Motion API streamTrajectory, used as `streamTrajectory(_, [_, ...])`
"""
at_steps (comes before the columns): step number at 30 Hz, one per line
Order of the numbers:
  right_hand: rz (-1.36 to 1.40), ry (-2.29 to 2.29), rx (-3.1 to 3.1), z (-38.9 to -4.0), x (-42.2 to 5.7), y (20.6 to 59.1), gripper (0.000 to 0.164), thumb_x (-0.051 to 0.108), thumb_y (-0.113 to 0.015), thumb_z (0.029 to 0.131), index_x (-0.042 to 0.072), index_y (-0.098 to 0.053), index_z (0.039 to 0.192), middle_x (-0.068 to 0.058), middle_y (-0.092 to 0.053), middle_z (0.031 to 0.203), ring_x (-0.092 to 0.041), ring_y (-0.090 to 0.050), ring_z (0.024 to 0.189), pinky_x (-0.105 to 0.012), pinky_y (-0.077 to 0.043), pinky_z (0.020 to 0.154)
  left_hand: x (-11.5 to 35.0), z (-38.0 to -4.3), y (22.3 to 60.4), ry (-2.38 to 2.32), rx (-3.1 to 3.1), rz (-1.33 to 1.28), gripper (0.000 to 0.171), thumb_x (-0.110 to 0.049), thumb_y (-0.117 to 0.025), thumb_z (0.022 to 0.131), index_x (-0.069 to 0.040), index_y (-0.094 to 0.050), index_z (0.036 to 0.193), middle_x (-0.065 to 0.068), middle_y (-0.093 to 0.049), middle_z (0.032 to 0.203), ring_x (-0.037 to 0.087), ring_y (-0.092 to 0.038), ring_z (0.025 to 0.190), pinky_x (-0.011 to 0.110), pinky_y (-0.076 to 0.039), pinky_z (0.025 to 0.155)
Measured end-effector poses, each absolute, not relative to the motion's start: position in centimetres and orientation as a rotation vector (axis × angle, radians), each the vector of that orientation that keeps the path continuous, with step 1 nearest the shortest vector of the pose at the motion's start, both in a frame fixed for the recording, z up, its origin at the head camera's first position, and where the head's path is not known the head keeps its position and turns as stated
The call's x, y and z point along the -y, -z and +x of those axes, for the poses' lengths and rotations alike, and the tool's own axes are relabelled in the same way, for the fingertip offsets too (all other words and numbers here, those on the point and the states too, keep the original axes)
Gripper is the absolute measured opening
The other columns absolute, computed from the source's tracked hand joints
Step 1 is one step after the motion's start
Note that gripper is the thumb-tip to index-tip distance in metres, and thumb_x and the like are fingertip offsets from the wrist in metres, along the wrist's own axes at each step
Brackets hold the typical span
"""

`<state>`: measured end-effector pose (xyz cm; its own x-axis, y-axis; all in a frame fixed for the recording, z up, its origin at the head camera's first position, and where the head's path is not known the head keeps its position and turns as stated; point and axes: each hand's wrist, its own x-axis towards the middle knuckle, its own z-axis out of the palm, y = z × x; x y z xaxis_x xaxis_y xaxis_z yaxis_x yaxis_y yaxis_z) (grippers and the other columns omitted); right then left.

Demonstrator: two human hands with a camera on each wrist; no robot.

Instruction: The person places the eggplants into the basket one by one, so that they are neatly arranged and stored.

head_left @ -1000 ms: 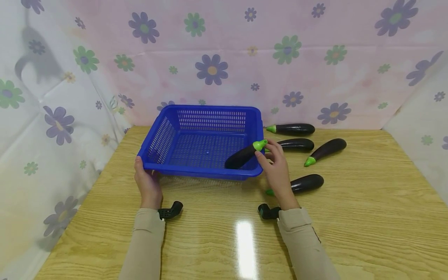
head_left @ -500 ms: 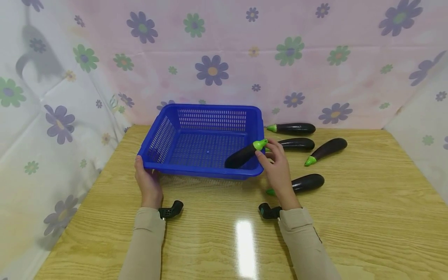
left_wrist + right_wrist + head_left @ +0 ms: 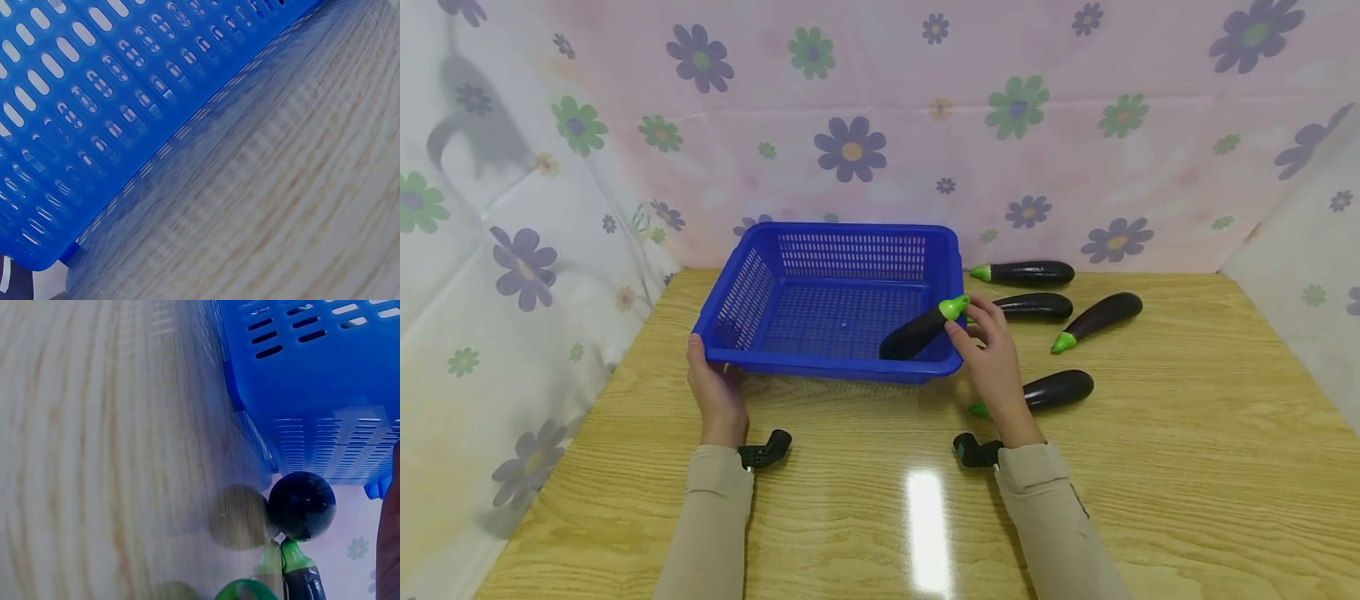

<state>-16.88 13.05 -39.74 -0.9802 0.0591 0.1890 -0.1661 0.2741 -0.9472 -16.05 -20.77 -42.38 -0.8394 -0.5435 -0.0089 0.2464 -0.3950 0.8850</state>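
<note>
A blue slotted plastic basket occupies the middle of the head view. My left hand grips its front left corner, thumb against the rim; the other fingers are mostly hidden beneath. At the front right corner, my right hand pinches the green stem end of an eggplant. This eggplant slants inside the basket, its dark rounded end down and its stem at the right rim. The left wrist view shows the basket's slotted wall close to the tabletop. Part of my right hand shows at the right wrist view's edge.
Several more eggplants lie right of the basket: one at the back, one below it, a slanted one and a front one partly behind my right hand. The wooden table meets a flowered cloth behind.
</note>
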Motion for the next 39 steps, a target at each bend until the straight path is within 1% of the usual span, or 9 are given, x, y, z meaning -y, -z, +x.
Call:
streamTrajectory(6, [0.124,-1.770,2.358,-16.81,-12.83,40.09,0.042,0.038,-0.058,0.089,0.013,-0.058,0.122,0.005,-0.038,0.139,-0.023,-0.054,0.103,-0.036,-0.045,0.085,21.12,-15.62,42.53,2.249,1.381,0.420,0.047,-0.049,-0.041,0.093,-0.020,-0.052,0.128,0.005,-0.049,0.130,0.020,-0.044,0.118,0.037,-0.029,0.106])
streamTrajectory(10, [0.114,-1.789,2.361,-16.74,-12.80,40.27,0.046,0.041,-0.057,0.088,0.012,-0.056,0.124,0.007,-0.037,0.139,-0.022,-0.053,0.105,-0.036,-0.044,0.087,21.21,-15.48,42.63,2.237,1.408,0.435,0.047,-0.050,-0.041,0.093,-0.021,-0.051,0.128,0.005,-0.049,0.130,0.019,-0.043,0.119,0.037,-0.029,0.106])
streamTrajectory(14, [0.106,-1.804,2.358,-16.69,-12.89,40.21,0.050,0.044,-0.057,0.088,0.012,-0.054,0.127,0.008,-0.036,0.139,-0.020,-0.052,0.106,-0.036,-0.043,0.087,21.06,-15.68,42.68,2.236,1.395,0.424,0.047,-0.049,-0.042,0.093,-0.020,-0.052,0.127,0.006,-0.050,0.129,0.019,-0.044,0.119,0.036,-0.028,0.106])
streamTrajectory(20, [0.094,-1.798,2.372,-16.76,-13.03,40.05,0.051,0.046,-0.057,0.087,0.014,-0.053,0.127,0.009,-0.035,0.140,-0.019,-0.052,0.105,-0.036,-0.043,0.086,20.94,-15.91,42.66,2.237,1.384,0.424,0.047,-0.049,-0.041,0.093,-0.020,-0.052,0.128,0.005,-0.050,0.130,0.019,-0.043,0.120,0.037,-0.027,0.107])
streamTrajectory(27, [0.092,-1.775,2.387,-16.89,-13.08,39.77,0.051,0.047,-0.056,0.087,0.014,-0.053,0.127,0.008,-0.035,0.140,-0.022,-0.051,0.107,-0.039,-0.043,0.088,20.80,-16.03,42.41,2.239,1.373,0.415,0.047,-0.050,-0.041,0.093,-0.019,-0.053,0.127,0.005,-0.052,0.128,0.019,-0.044,0.118,0.036,-0.028,0.106])
streamTrajectory(39, [0.082,-1.775,2.390,-16.96,-13.11,39.85,0.052,0.047,-0.056,0.087,0.014,-0.053,0.127,0.008,-0.036,0.140,-0.021,-0.051,0.108,-0.039,-0.042,0.089,20.85,-16.08,42.43,2.240,1.370,0.418,0.047,-0.049,-0.042,0.092,-0.019,-0.053,0.127,0.005,-0.052,0.129,0.019,-0.044,0.119,0.035,-0.028,0.106])
